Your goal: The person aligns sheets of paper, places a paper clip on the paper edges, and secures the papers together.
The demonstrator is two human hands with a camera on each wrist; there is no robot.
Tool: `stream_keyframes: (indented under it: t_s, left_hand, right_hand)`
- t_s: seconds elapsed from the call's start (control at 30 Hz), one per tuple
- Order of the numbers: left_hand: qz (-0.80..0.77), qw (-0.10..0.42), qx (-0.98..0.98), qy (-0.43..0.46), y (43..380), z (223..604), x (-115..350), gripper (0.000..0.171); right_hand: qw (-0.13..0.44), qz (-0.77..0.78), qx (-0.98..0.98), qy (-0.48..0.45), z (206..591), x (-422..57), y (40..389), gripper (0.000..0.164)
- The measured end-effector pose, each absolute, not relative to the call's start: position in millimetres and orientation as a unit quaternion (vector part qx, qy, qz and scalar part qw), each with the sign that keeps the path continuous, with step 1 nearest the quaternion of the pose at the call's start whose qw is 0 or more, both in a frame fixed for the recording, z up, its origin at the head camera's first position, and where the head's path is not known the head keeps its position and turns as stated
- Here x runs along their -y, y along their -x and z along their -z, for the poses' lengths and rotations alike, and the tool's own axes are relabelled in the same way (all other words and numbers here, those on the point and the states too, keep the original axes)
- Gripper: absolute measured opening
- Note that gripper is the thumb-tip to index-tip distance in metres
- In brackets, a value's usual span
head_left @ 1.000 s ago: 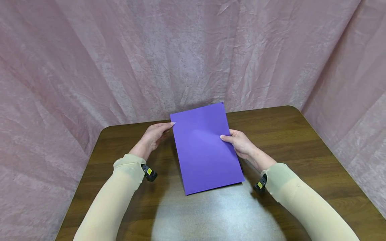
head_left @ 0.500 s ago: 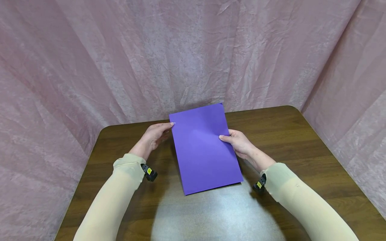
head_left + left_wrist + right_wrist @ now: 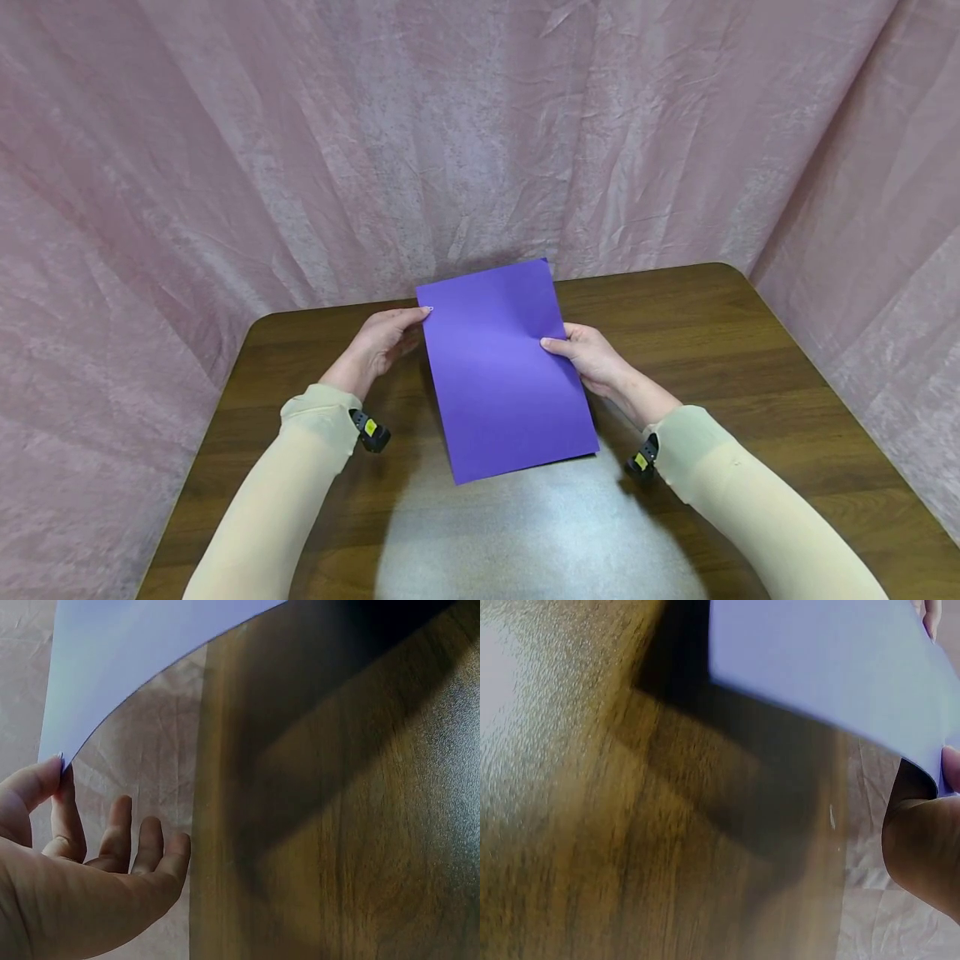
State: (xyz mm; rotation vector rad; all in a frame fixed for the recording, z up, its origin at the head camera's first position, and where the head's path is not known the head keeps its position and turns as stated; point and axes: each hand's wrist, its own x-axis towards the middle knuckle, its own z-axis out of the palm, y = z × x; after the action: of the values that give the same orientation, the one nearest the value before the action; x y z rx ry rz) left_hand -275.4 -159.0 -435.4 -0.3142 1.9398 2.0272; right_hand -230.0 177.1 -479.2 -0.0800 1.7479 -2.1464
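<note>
A purple sheet of paper [image 3: 506, 392] is held up over the table, tilted, with its shadow on the wood below. My left hand [image 3: 384, 340] pinches its upper left edge between thumb and index finger, the other fingers spread apart. From under that thumb pokes a small pale wire loop [image 3: 431, 308], like the end of a paper clip; the rest is covered. My right hand [image 3: 596, 358] grips the right edge, thumb on top and fingers hidden behind. There the paper bends slightly around the thumb [image 3: 951, 769]. Whether it is one sheet or more, I cannot tell.
The brown wooden table [image 3: 720, 358] has rounded far corners. Pink velvety curtains [image 3: 465, 150] hang right behind its back edge and along both sides. A bright light reflection lies on the tabletop in front of the paper.
The purple paper has shifted slightly left, and my right hand with it. My left hand keeps its pinch; less of the wire loop shows past the thumb.
</note>
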Motion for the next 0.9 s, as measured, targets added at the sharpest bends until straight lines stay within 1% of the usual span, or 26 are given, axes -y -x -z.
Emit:
stream_keyframes:
  t_s: [0.1, 0.3, 0.43, 0.73, 0.9]
  left_hand:
    - [-0.717, 0.155, -0.67, 0.116, 276.0, 437.1, 158.8, 0.008]
    - [-0.734, 0.146, -0.65, 0.13, 277.4, 439.8, 157.8, 0.006]
    - [-0.744, 0.133, -0.64, 0.136, 277.5, 441.0, 156.7, 0.011]
    - [-0.755, 0.095, -0.633, 0.145, 276.6, 440.7, 151.3, 0.014]
    - [-0.754, 0.097, -0.635, 0.136, 275.9, 440.9, 151.0, 0.013]
  right_hand:
    - [0.185, 0.762, -0.62, 0.027, 479.2, -175.8, 229.3, 0.009]
    - [0.181, 0.763, -0.62, 0.025, 480.2, -173.0, 228.4, 0.01]
    - [0.178, 0.765, -0.619, 0.026, 482.3, -170.7, 228.5, 0.01]
    - [0.176, 0.775, -0.606, 0.026, 484.8, -165.9, 226.6, 0.01]
    - [0.177, 0.778, -0.603, 0.024, 485.9, -166.0, 226.5, 0.009]
